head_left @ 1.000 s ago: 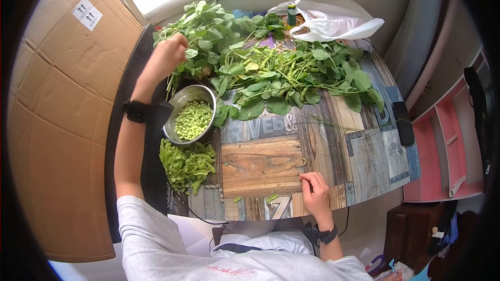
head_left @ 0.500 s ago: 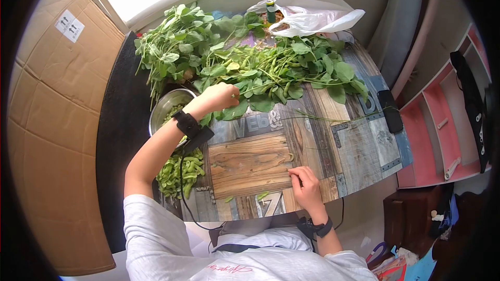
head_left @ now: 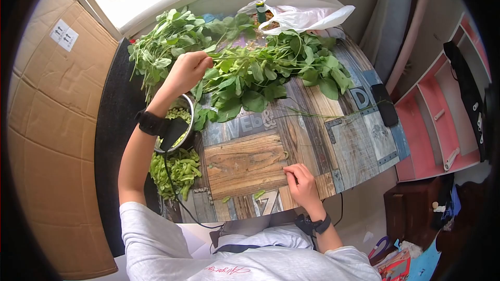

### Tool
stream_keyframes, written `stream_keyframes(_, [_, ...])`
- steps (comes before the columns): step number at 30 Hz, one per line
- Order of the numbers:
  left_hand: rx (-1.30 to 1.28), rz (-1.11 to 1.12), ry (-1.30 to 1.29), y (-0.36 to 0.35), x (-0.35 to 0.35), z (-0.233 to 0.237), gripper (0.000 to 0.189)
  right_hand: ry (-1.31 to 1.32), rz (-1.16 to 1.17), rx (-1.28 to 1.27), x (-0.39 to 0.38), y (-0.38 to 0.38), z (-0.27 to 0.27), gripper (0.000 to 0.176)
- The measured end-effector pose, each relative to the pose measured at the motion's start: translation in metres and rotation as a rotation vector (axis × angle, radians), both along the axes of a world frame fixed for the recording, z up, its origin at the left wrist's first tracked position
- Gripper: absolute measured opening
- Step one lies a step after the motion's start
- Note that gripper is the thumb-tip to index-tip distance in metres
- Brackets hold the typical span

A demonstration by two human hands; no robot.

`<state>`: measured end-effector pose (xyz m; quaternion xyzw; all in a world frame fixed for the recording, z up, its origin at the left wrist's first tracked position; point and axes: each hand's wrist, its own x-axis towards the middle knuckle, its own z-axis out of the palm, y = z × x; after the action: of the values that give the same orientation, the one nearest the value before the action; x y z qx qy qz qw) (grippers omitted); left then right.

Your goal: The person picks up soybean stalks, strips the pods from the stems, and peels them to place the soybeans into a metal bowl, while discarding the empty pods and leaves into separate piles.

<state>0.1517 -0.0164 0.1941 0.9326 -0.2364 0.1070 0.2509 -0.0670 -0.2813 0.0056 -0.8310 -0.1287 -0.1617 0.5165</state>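
My left hand (head_left: 190,72) is closed around the stems of a leafy bean plant (head_left: 250,67) at the near left of a green heap. The grip itself is partly hidden by the back of the hand. Under my left wrist stands a metal bowl (head_left: 191,117) with green beans (head_left: 181,116) in it. A pile of green pods (head_left: 177,171) lies just nearer than the bowl. My right hand (head_left: 303,186) rests near the table's front edge, fingers curled in and nothing visible in them. Loose pods (head_left: 259,194) lie to its left.
The patterned table (head_left: 245,161) has a curved right edge with a dark object (head_left: 384,105) on it. A white plastic bag (head_left: 307,14) and a green bottle (head_left: 261,12) stand at the back. A cardboard sheet (head_left: 57,140) is on the left. Cables run from both wrists.
My left hand has moved up and left, away from the table's middle, and more of the bowl's beans shows. My right hand stays in place. The view has shifted slightly.
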Motion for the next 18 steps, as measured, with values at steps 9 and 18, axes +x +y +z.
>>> stream_keyframes(9, [-0.681,0.06,0.51,0.009,0.005,0.009,0.025,0.0,-0.001,-0.008,-0.001,0.0,0.001,0.009])
stream_keyframes(18, [-0.85,-0.017,0.343,-0.012,0.002,0.048,0.024,-0.01,0.0,-0.017,0.0,0.0,-0.001,0.009])
